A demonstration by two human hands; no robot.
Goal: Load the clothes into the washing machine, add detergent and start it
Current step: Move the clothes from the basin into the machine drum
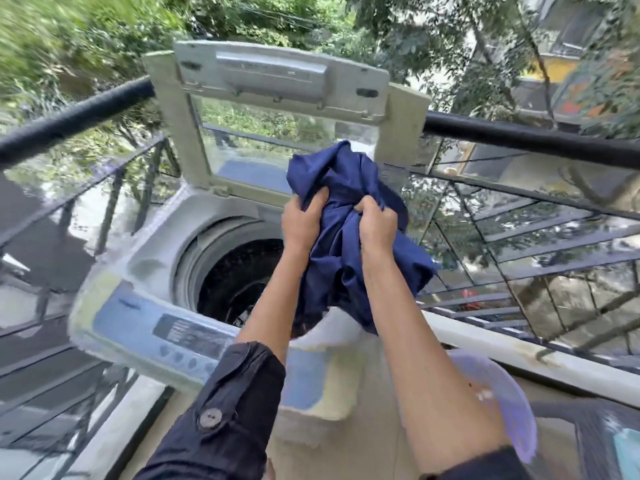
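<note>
Just above the drum (239, 271), a navy garment (346, 174)

The left hand (301, 220) and the right hand (375, 225) each had a grip clamped on the bunched cloth at the middle of the frame, over the right side of the washing machine's (145, 258) opening. Its lid (277, 74) stood upright behind, against a black railing (519, 136).

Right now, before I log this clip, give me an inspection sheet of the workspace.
Surface: washing machine top, blurred; lid raised, drum open.
Job's things: blue garment bunched above the machine's right side.
Clutter: lilac plastic item at lower right, blurred.
Grippers: left hand and right hand both grip the garment, fingers curled.
Cables: nothing seen at the machine.
Surroundings: black railing behind, trees beyond.
</note>
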